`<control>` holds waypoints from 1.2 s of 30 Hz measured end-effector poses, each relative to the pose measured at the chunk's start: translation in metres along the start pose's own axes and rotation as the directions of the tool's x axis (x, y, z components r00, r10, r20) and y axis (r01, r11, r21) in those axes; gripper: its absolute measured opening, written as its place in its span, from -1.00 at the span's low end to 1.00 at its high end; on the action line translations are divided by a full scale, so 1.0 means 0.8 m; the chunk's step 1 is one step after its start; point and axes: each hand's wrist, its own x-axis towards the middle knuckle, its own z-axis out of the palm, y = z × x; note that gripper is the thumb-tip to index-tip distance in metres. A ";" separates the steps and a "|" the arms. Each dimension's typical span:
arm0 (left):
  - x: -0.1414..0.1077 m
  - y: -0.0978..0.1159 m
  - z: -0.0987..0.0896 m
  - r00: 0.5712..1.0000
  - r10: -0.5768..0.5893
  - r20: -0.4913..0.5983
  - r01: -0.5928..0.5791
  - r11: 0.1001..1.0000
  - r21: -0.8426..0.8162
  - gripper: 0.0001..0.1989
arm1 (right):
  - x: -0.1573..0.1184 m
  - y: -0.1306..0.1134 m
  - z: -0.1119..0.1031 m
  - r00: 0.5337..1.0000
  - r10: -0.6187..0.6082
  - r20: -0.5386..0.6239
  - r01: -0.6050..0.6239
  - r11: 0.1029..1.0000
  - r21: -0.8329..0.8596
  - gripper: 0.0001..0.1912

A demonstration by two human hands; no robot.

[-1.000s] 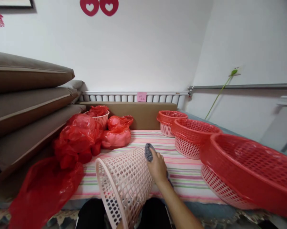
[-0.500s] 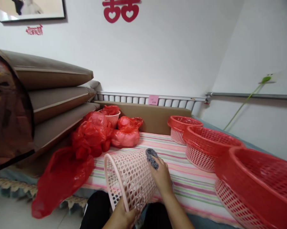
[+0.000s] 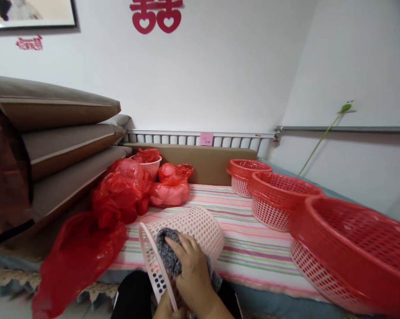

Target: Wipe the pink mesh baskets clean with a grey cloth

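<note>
A pale pink perforated plastic basket (image 3: 203, 226) lies tipped on its side, its wide rim facing left and toward me. My left hand (image 3: 169, 306) grips that rim at the lower edge, the fingers partly hidden behind the plastic. My right hand (image 3: 191, 266) is closed over a dark grey cloth (image 3: 168, 254) and presses it on the basket's outer side, close to the rim. Part of the cloth hangs out below the right hand. The basket is over the near edge of the striped sheet (image 3: 246, 246), above my knees.
Three pink baskets lined with red plastic bags stand along the right, the nearest basket (image 3: 336, 283) largest in view. Red plastic bags (image 3: 120, 190) and another small basket (image 3: 151, 168) sit at left. Stacked cushions (image 3: 70, 146) rise beside them; a radiator (image 3: 173, 136) runs behind.
My right hand has slid the grey cloth from the basket's base end to near its rim. The left hand still holds the rim. The view has turned slightly right.
</note>
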 end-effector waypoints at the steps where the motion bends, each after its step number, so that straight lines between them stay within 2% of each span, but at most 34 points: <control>1: 0.000 -0.006 0.000 1.000 0.001 0.016 -0.001 1.000 -0.013 -0.47 | 0.002 0.015 -0.002 1.000 0.021 -0.020 -0.022 0.999 -0.046 -0.29; 5: -0.002 -0.022 0.001 0.999 0.001 0.053 -0.001 1.000 0.001 -0.43 | 0.023 0.086 -0.016 0.977 0.162 -0.136 -0.192 0.949 -0.250 -0.27; 8: -0.006 -0.020 0.003 1.000 0.002 0.002 -0.002 0.997 0.078 -0.47 | 0.046 0.140 -0.029 0.925 0.313 -0.217 -0.370 0.872 -0.319 -0.36; 12: -0.009 -0.005 0.009 1.000 -0.020 -0.001 0.020 0.993 0.114 -0.43 | 0.068 0.179 -0.037 0.858 0.445 -0.257 -0.510 0.794 -0.329 -0.48; 16: -0.004 0.025 0.010 0.999 0.034 -0.022 -0.033 0.998 0.045 -0.26 | 0.075 0.180 -0.038 0.858 0.432 -0.278 -0.505 0.812 -0.293 -0.49; 20: -0.002 0.054 0.002 0.995 0.053 -0.090 -0.056 0.998 -0.031 -0.16 | 0.091 0.170 -0.052 0.855 0.421 -0.302 -0.420 0.905 0.073 -0.64; 22: -0.001 0.054 -0.003 0.994 0.047 -0.103 -0.052 0.998 -0.037 -0.10 | 0.106 0.167 -0.065 0.848 0.451 -0.279 -0.393 0.888 0.239 -0.70; 25: 0.001 0.041 -0.009 0.997 0.040 -0.065 -0.044 0.997 -0.061 0.04 | 0.127 0.163 -0.077 0.847 0.481 -0.224 -0.396 0.854 0.337 -0.52; 27: 0.002 0.034 -0.010 0.998 0.057 -0.033 -0.059 0.996 -0.066 0.05 | 0.133 0.160 -0.076 0.854 0.491 -0.173 -0.411 0.839 0.356 -0.48; 30: 0.002 0.035 -0.009 0.997 0.082 -0.010 -0.082 0.997 -0.015 -0.15 | 0.130 0.159 -0.063 0.860 0.496 -0.119 -0.447 0.846 0.290 -0.65; 33: 0.000 0.040 -0.009 0.996 0.085 -0.010 -0.085 0.995 0.050 -0.30 | 0.126 0.165 -0.053 0.852 0.509 -0.122 -0.481 0.854 0.200 -0.76; 35: -0.001 0.039 -0.011 0.995 0.097 -0.016 -0.095 0.991 0.090 -0.31 | 0.125 0.170 -0.052 0.843 0.522 -0.129 -0.499 0.849 0.173 -0.69; 36: -0.002 0.037 -0.012 0.994 0.108 -0.017 -0.106 0.988 0.112 -0.30 | 0.125 0.173 -0.052 0.834 0.534 -0.136 -0.512 0.843 0.165 -0.59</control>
